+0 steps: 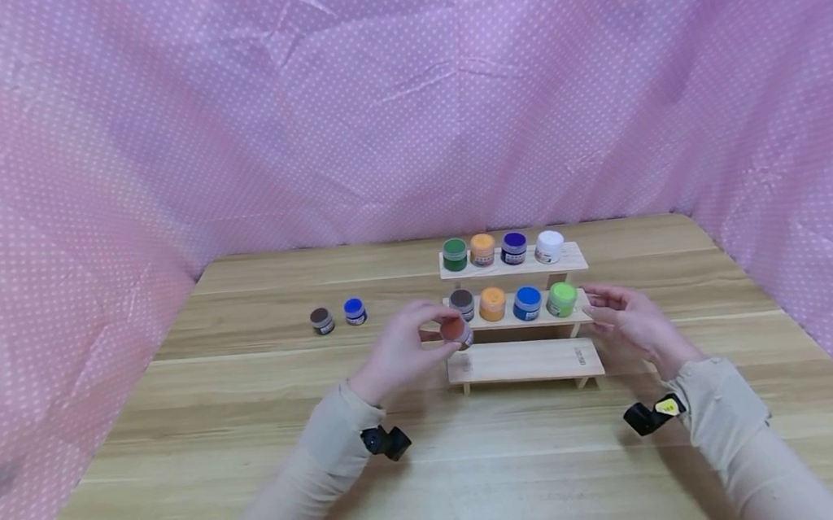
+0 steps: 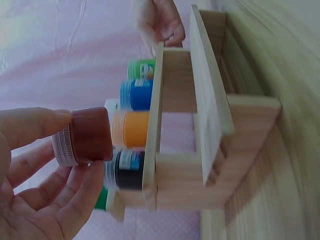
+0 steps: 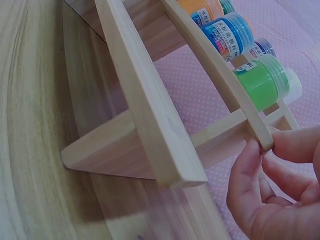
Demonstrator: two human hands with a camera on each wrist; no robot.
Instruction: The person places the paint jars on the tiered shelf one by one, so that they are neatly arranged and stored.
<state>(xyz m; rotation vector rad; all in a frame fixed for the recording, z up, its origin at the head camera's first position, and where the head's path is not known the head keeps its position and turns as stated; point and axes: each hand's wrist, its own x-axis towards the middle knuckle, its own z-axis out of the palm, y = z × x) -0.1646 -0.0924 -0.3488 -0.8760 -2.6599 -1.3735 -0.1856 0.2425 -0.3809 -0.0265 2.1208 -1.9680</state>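
My left hand [image 1: 403, 349] grips a small reddish-brown paint jar [image 2: 92, 134] between thumb and fingers, raised over the left end of a wooden three-step rack [image 1: 523, 362]. In the left wrist view the jar is tipped sideways relative to the camera, its ribbed clear lid toward the palm. The right hand [image 1: 634, 324] pinches the right end of the rack's middle step [image 3: 261, 135]. On that step stand a dark brown jar [image 1: 461, 304], an orange jar [image 1: 493, 304], a blue jar [image 1: 527, 304] and a light green jar [image 1: 562, 300].
The top step bears a dark green jar [image 1: 454, 255], an orange jar, a dark violet jar [image 1: 513, 249] and a white jar [image 1: 549, 247]. Left of the rack, a dark brown jar [image 1: 322, 321] and a blue jar [image 1: 355, 311] stand on the wooden table [image 1: 250, 387]. Pink dotted cloth [image 1: 376, 116] hangs behind.
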